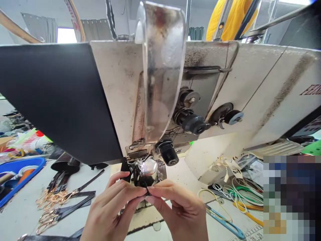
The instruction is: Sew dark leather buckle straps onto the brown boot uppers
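Both my hands meet in front of the needle area of a sewing machine (115,73). With thumb and forefinger, my left hand (112,207) pinches one side of a small dark piece (147,191). My right hand (179,207) pinches the other side, its fingertips nearly touching those of the left. Fingers cover most of the piece, so its kind cannot be made out. Just behind the fingertips is a shiny metal part (147,167) under the machine head. A clear curved guard (163,73) hangs in front of the machine.
Black straps (77,201) with gold-coloured clasps (47,217) lie at left, near a blue tray (30,167). At right are blue-handled scissors (225,221), tangled cords (240,194) and a printed ruler scale (253,232). Tension knobs (193,124) jut out above my hands.
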{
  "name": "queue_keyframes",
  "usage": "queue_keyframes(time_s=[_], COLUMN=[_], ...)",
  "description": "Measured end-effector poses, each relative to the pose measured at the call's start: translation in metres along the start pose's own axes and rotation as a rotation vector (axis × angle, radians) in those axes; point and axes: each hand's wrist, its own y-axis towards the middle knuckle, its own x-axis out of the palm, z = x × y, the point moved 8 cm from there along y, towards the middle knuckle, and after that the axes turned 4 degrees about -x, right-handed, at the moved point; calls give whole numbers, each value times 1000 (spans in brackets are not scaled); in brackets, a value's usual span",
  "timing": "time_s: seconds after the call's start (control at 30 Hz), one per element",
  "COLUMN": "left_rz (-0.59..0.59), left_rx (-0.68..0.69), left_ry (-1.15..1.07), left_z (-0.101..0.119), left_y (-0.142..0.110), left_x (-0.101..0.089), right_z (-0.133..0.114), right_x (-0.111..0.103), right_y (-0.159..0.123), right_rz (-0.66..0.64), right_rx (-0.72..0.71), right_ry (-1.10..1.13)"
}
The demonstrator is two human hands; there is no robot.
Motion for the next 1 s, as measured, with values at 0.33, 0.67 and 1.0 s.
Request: queue_keyframes(time_s=[0.33, 0.67, 1.0], left_rz=[5, -161, -334], left_rx=[9, -14, -620], left_ry=[8, -22, -100], left_z=[8, 2, -58], left_y=[-7, 0, -4], left_x=[3, 9, 23], right_z=[-33, -32, 33], right_x=[7, 17, -4], right_y=[-18, -21, -18], right_rz=[-81, -200, -154], right_rx=[-461, -526, 2], right_ry=[-487, -584, -308])
